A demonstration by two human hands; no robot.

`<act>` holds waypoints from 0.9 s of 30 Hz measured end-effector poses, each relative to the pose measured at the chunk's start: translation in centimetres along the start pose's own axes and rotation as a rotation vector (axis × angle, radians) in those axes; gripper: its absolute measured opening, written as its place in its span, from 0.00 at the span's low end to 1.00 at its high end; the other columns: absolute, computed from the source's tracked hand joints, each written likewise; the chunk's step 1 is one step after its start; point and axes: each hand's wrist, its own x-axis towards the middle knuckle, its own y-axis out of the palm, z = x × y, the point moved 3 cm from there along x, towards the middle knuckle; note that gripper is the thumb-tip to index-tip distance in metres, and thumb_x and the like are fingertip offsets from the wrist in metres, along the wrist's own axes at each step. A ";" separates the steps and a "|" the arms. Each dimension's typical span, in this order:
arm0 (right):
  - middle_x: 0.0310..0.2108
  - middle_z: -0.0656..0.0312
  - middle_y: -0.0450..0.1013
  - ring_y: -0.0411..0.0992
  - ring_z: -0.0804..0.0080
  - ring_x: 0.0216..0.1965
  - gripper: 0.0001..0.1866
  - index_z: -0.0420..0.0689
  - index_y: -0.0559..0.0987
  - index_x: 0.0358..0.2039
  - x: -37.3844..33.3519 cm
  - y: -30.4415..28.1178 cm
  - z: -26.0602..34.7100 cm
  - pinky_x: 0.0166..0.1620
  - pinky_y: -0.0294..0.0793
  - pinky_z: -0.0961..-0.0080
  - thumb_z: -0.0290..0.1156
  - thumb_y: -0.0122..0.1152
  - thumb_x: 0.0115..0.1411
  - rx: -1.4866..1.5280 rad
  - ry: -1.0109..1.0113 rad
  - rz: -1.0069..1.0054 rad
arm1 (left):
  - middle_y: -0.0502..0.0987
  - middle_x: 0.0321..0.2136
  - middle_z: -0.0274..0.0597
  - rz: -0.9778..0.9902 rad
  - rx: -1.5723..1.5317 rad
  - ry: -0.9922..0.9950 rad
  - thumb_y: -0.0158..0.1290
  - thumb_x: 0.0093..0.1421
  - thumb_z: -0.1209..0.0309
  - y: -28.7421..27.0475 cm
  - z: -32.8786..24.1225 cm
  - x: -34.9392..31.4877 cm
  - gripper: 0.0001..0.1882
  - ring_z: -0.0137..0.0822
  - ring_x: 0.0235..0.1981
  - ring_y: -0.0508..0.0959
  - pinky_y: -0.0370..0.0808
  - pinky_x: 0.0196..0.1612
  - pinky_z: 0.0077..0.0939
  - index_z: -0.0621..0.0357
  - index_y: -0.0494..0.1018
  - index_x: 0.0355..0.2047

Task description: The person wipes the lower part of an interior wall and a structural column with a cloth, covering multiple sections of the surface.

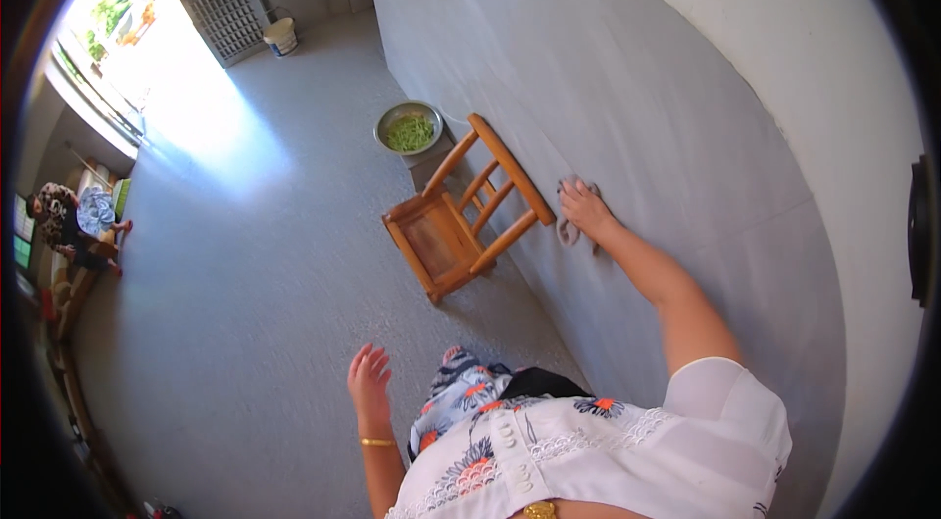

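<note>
My right hand (585, 209) presses a crumpled grey-brown cloth (568, 231) against the grey lower part of the wall (676, 117). The fingers are bent over the cloth, and its loose ends hang out below and beside the palm. My right arm stretches out from the white short sleeve. Down at my side, my left hand (369, 374) hangs over the floor with nothing in it, its fingers loosely apart, and a gold bangle is on the wrist. Nearest to the cloth stands a wooden chair (441, 243), its back close to the wall.
Beyond the chair, a metal basin (379, 132) of green vegetables rests on a low block (428, 164) by the wall. A white bucket (280, 37) stands near the metal door (221, 4). Along the far left, a person (64, 220) sits near the bright doorway.
</note>
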 end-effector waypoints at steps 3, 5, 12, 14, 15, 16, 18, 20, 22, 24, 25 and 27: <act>0.45 0.62 0.66 0.57 0.62 0.54 0.13 0.46 0.77 0.33 7.5 -0.2 -4.0 0.55 0.51 0.61 0.33 0.46 0.51 -0.141 0.066 -0.063 | 0.74 0.37 0.38 -0.070 -0.022 -0.014 0.45 0.58 0.64 -1.3 -0.2 -0.7 0.17 0.30 0.37 0.74 0.69 0.35 0.23 0.56 0.67 0.46; 0.47 0.63 0.66 0.55 0.63 0.55 0.13 0.48 0.78 0.34 11.4 -1.5 -7.9 0.55 0.50 0.62 0.33 0.45 0.52 -0.199 0.147 -0.078 | 0.74 0.37 0.38 -0.102 -0.012 -0.015 0.45 0.58 0.64 -1.4 -0.4 -0.6 0.17 0.30 0.37 0.74 0.69 0.35 0.23 0.56 0.67 0.46; 0.55 0.68 0.59 0.48 0.65 0.59 0.17 0.54 0.71 0.46 18.1 -11.3 -19.4 0.57 0.47 0.63 0.35 0.42 0.57 -0.364 0.387 -0.064 | 0.74 0.37 0.38 -0.030 -0.038 0.070 0.46 0.58 0.64 0.7 -2.4 0.6 0.17 0.31 0.37 0.74 0.69 0.36 0.23 0.56 0.67 0.46; 0.56 0.67 0.58 0.48 0.66 0.60 0.15 0.54 0.72 0.44 17.9 -14.3 -22.4 0.58 0.47 0.63 0.34 0.43 0.56 -0.375 0.472 -0.127 | 0.74 0.37 0.39 0.043 -0.034 0.085 0.46 0.58 0.63 1.7 -3.2 1.2 0.16 0.31 0.37 0.74 0.69 0.37 0.24 0.56 0.67 0.45; 0.56 0.67 0.58 0.48 0.66 0.60 0.15 0.54 0.72 0.44 17.7 -16.1 -23.4 0.58 0.47 0.63 0.33 0.43 0.56 -0.376 0.514 -0.155 | 0.74 0.37 0.39 0.058 -0.033 0.089 0.46 0.58 0.63 2.1 -3.4 1.5 0.16 0.31 0.37 0.74 0.69 0.37 0.24 0.56 0.67 0.45; 0.56 0.67 0.58 0.48 0.66 0.60 0.15 0.54 0.72 0.44 17.4 -17.8 -24.1 0.58 0.47 0.63 0.33 0.43 0.56 -0.388 0.526 -0.150 | 0.74 0.38 0.39 0.074 -0.022 0.096 0.45 0.58 0.64 2.5 -3.6 1.7 0.16 0.31 0.38 0.74 0.69 0.37 0.24 0.56 0.67 0.45; 0.56 0.66 0.57 0.48 0.65 0.60 0.14 0.54 0.71 0.44 16.5 -20.5 -25.0 0.58 0.48 0.61 0.35 0.43 0.57 -0.371 0.571 -0.148 | 0.74 0.38 0.39 0.105 -0.006 0.104 0.45 0.58 0.64 2.7 -3.6 2.0 0.16 0.31 0.38 0.74 0.69 0.38 0.25 0.56 0.67 0.45; 0.56 0.65 0.57 0.48 0.65 0.60 0.15 0.53 0.71 0.44 14.7 -21.8 -24.7 0.58 0.48 0.62 0.34 0.44 0.56 -0.350 0.568 -0.153 | 0.75 0.37 0.39 0.152 0.002 0.094 0.45 0.58 0.65 2.6 -3.4 2.6 0.16 0.31 0.37 0.74 0.71 0.35 0.24 0.56 0.67 0.45; 0.56 0.63 0.58 0.47 0.66 0.61 0.16 0.52 0.72 0.45 12.5 -22.6 -23.8 0.59 0.48 0.63 0.32 0.44 0.56 -0.295 0.559 -0.153 | 0.75 0.38 0.39 0.190 0.014 0.077 0.45 0.58 0.65 2.8 -3.4 2.9 0.16 0.31 0.37 0.74 0.70 0.36 0.25 0.56 0.68 0.45; 0.56 0.63 0.58 0.48 0.66 0.61 0.16 0.52 0.72 0.45 9.4 -23.1 -22.8 0.59 0.48 0.63 0.32 0.43 0.56 -0.284 0.563 -0.157 | 0.75 0.38 0.40 0.230 0.031 0.057 0.45 0.58 0.64 3.3 -3.3 3.1 0.15 0.31 0.37 0.74 0.69 0.38 0.25 0.56 0.68 0.44; 0.56 0.63 0.58 0.48 0.66 0.60 0.16 0.52 0.72 0.45 7.6 -23.6 -22.1 0.59 0.48 0.62 0.32 0.43 0.56 -0.267 0.557 -0.165 | 0.75 0.38 0.39 0.257 0.048 0.048 0.45 0.58 0.64 3.6 -3.3 3.4 0.15 0.31 0.37 0.74 0.69 0.37 0.24 0.56 0.68 0.44; 0.56 0.63 0.58 0.49 0.65 0.60 0.16 0.53 0.72 0.45 4.4 -25.3 -20.2 0.58 0.49 0.62 0.32 0.43 0.56 -0.312 0.586 -0.136 | 0.75 0.38 0.39 0.315 0.086 0.030 0.45 0.58 0.64 4.2 -3.4 4.0 0.15 0.31 0.37 0.73 0.68 0.37 0.24 0.56 0.68 0.44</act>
